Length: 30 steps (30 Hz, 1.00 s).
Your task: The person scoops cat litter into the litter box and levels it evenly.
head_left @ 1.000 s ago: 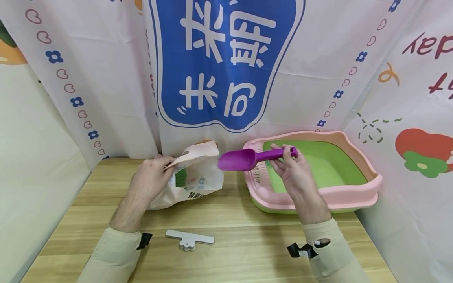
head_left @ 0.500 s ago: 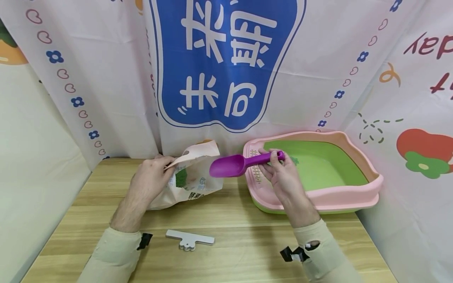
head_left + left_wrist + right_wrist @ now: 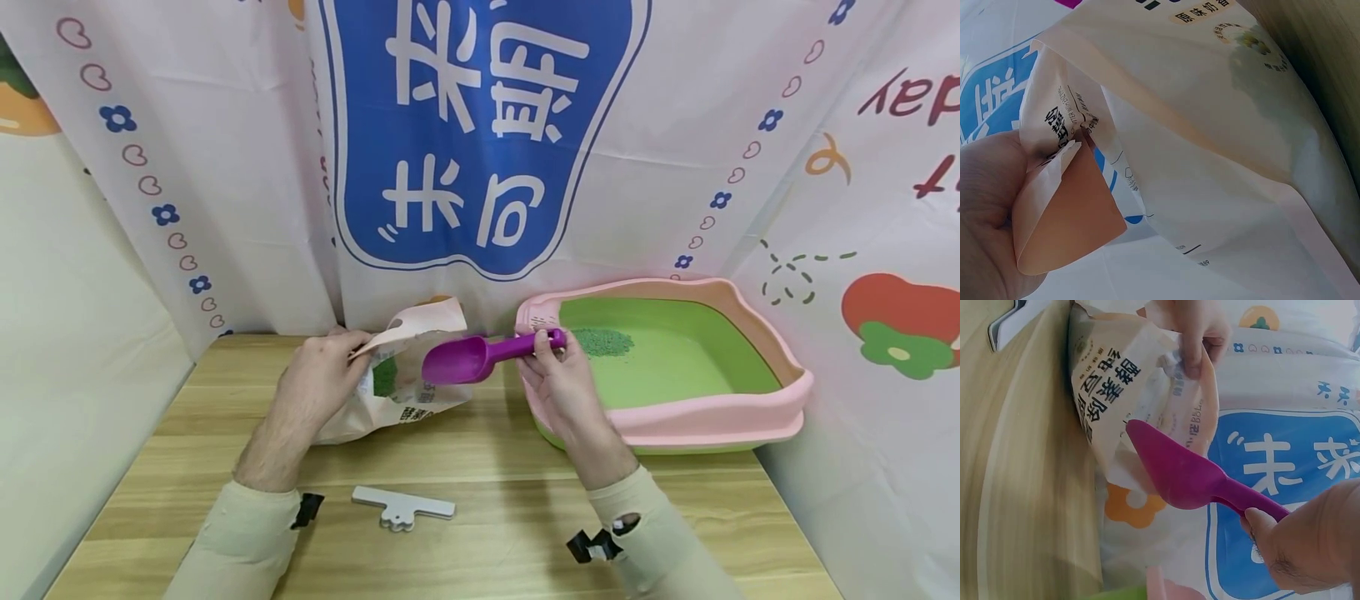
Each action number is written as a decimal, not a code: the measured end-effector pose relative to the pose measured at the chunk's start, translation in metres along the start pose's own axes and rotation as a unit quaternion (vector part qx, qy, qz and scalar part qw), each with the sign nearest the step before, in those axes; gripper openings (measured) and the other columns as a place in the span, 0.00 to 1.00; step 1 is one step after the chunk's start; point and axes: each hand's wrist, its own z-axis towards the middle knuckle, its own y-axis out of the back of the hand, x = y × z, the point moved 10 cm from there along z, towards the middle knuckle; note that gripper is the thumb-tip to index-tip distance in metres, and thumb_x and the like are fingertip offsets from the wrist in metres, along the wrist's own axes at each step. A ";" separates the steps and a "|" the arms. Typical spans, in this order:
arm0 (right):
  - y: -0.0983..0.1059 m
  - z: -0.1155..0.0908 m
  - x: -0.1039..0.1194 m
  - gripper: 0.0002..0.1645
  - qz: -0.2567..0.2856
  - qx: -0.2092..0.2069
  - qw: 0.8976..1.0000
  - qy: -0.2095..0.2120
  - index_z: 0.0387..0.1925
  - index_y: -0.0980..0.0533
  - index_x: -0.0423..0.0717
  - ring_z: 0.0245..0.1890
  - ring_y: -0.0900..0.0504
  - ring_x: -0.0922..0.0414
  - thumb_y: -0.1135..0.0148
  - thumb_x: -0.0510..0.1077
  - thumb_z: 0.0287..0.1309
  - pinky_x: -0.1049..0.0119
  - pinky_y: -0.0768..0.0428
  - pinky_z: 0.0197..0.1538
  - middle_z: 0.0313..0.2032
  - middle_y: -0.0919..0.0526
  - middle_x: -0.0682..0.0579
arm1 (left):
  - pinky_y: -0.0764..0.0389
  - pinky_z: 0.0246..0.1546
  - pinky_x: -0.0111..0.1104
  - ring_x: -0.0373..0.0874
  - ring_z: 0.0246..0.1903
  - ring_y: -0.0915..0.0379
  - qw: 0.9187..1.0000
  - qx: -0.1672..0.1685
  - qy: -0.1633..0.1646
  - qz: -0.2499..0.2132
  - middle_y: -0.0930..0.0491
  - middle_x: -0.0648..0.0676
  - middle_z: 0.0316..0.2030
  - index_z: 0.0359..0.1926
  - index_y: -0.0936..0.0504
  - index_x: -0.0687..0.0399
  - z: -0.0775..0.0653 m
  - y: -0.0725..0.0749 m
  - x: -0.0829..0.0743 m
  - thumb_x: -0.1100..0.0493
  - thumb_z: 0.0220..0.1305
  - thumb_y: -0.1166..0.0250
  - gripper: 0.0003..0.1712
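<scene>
- Gripping the paper bag (image 3: 367, 421) by its upper edge — left hand (image 3: 321, 375), at nine o'clock of the open mouth.
- Right hand (image 3: 558, 383), at three o'clock, grasps the purple scoop (image 3: 459, 360) by its handle, blade toward nine o'clock at the mouth — whether inside, I cannot tell.
- Pink-rimmed green tray (image 3: 712, 423), three o'clock of the bag, holding green granules (image 3: 606, 342).
- Silver clip (image 3: 403, 507) on the table (image 3: 510, 533), at six o'clock.

The person's left hand (image 3: 318, 379) and right hand (image 3: 562, 383) are bare, below a cream-beige left sleeve (image 3: 232, 529) and a matching right sleeve (image 3: 663, 533), both slightly wrinkled. A small black tab (image 3: 307, 510) juts from the left one; the right has an oval opening (image 3: 626, 524) beside a black piece (image 3: 580, 547) with a whitish patch (image 3: 602, 546).
</scene>
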 end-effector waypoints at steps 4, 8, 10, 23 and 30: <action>-0.010 0.000 -0.007 0.26 -0.007 0.011 1.000 0.014 0.83 0.37 0.34 0.87 0.26 0.34 0.51 0.39 0.95 0.50 0.23 0.85 0.83 0.24 0.29 | 0.11 0.37 0.57 0.56 0.33 0.13 1.000 -0.002 -0.003 -0.001 0.06 0.66 0.42 0.54 0.05 0.60 0.000 0.000 0.000 0.63 0.82 0.27 0.08; -0.015 0.001 -0.013 0.22 -0.040 0.003 0.999 0.034 0.77 0.32 0.32 0.84 0.22 0.32 0.47 0.39 0.94 0.51 0.18 0.81 0.80 0.21 0.28 | 0.11 0.37 0.56 0.55 0.33 0.13 1.000 -0.003 -0.004 -0.002 0.06 0.66 0.42 0.54 0.05 0.59 0.000 0.000 -0.001 0.63 0.82 0.27 0.08; -0.018 0.002 -0.016 0.19 -0.048 0.000 0.998 0.042 0.73 0.30 0.33 0.83 0.21 0.30 0.46 0.39 0.93 0.50 0.18 0.81 0.79 0.20 0.27 | 0.11 0.38 0.57 0.55 0.34 0.13 1.000 -0.005 -0.006 -0.002 0.06 0.65 0.42 0.54 0.05 0.59 0.000 0.000 -0.002 0.63 0.82 0.27 0.08; -0.030 0.005 -0.043 0.13 -0.051 -0.007 0.998 0.047 0.65 0.23 0.35 0.80 0.18 0.34 0.37 0.35 0.88 0.51 0.14 0.77 0.74 0.15 0.31 | 0.10 0.38 0.55 0.56 0.41 0.13 0.999 0.036 0.005 -0.003 0.06 0.64 0.48 0.62 0.04 0.50 0.000 -0.006 -0.002 0.60 0.83 0.27 0.14; -0.028 0.009 -0.052 0.13 -0.064 -0.033 0.996 0.057 0.62 0.19 0.34 0.60 0.07 0.55 0.31 0.36 0.84 0.53 0.08 0.69 0.67 0.09 0.34 | 0.09 0.42 0.58 0.59 0.50 0.13 0.998 0.054 -0.011 -0.009 0.02 0.57 0.54 0.64 0.03 0.43 -0.001 -0.011 -0.004 0.57 0.84 0.27 0.15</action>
